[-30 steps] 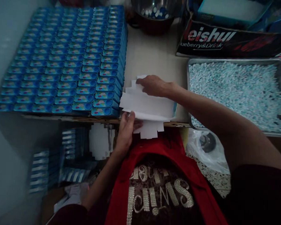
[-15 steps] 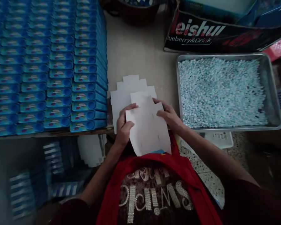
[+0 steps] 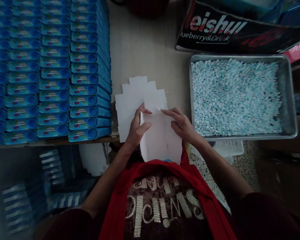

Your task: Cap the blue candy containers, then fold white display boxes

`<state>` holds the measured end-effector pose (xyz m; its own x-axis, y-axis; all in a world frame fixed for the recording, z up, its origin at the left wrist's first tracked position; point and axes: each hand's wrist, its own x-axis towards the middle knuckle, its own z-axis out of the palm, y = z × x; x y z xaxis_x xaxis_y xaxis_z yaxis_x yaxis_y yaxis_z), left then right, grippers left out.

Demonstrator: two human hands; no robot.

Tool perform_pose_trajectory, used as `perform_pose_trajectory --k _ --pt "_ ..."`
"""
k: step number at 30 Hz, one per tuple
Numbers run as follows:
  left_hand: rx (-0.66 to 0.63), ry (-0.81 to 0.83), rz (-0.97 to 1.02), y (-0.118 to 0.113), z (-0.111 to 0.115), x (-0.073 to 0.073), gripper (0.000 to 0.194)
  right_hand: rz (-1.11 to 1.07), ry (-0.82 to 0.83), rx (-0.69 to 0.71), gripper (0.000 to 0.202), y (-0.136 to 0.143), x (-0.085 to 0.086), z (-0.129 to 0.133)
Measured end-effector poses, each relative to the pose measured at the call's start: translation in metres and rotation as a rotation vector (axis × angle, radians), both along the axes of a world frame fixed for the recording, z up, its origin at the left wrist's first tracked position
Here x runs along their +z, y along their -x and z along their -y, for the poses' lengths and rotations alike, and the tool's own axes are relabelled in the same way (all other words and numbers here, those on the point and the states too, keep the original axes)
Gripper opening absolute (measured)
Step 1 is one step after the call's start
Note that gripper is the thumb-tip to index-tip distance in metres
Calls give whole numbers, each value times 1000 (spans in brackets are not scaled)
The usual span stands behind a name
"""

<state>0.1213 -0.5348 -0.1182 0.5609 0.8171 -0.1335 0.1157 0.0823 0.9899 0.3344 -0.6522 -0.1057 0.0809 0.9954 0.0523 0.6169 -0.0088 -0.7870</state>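
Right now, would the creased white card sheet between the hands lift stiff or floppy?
The creased white card sheet is probably springy rather than floppy: its left side curves without collapsing. Likely light, since its visible edge looks thin. It may fold easily at the crease across it.

Single head-worn view from close above, forward and down onto left hand (image 3: 138,128) and right hand (image 3: 182,125).

White card blank (image 3: 160,140) edge-held in my left grip (image 3: 137,130), right grip (image 3: 183,126) at its crease. Worktop (image 3: 145,43): white cutout card (image 3: 128,106) just beyond, blue boxes (image 3: 81,90) left, metal tray (image 3: 289,100) of pellets (image 3: 235,96) right.
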Motion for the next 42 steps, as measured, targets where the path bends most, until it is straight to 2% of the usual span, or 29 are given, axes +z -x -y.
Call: perform_pose_trajectory --k 3,7,9,11,14,17,20,23,26,29,31,33,36,38,42 --pt "-32 51 -1 -6 -9 3 36 130 95 73 63 -4 -1 -12" --pt "45 26 54 -15 -8 3 55 82 92 -17 32 -8 -1 -26" --pt "110 -18 70 -20 -2 2 60 64 86 -74 25 -6 -2 -28" --pt "199 -35 57 -25 4 1 53 111 76 -142 26 0 -2 -26" --pt "261 -117 -27 -30 8 4 27 248 103 -282 29 13 1 -21" --pt "231 -164 -81 -33 6 11 32 331 171 -363 31 24 4 -21" --pt "219 -126 -123 -35 1 16 31 351 212 -315 44 26 9 -26" --pt "175 -130 -185 -33 -8 14 13 358 255 -207 52 14 17 -28" --pt "55 -173 -244 -28 -20 11 24 330 313 -21 50 -5 31 -35" --pt "-45 -233 -374 -25 -36 13 14 377 319 87 40 -17 47 -59" --pt "-102 -237 -398 -23 -46 17 12 466 330 100 37 -17 55 -81" --pt "-144 -219 -358 -20 -51 20 13 491 401 173 35 -14 60 -99" --pt "-134 -185 -315 -12 -53 19 14 392 473 287 28 -9 59 -100" --pt "-144 -145 -308 -5 -52 15 15 313 431 212 35 -9 54 -83" --pt "-237 -125 -280 -3 -54 10 21 68 325 -14 69 -17 40 -53"
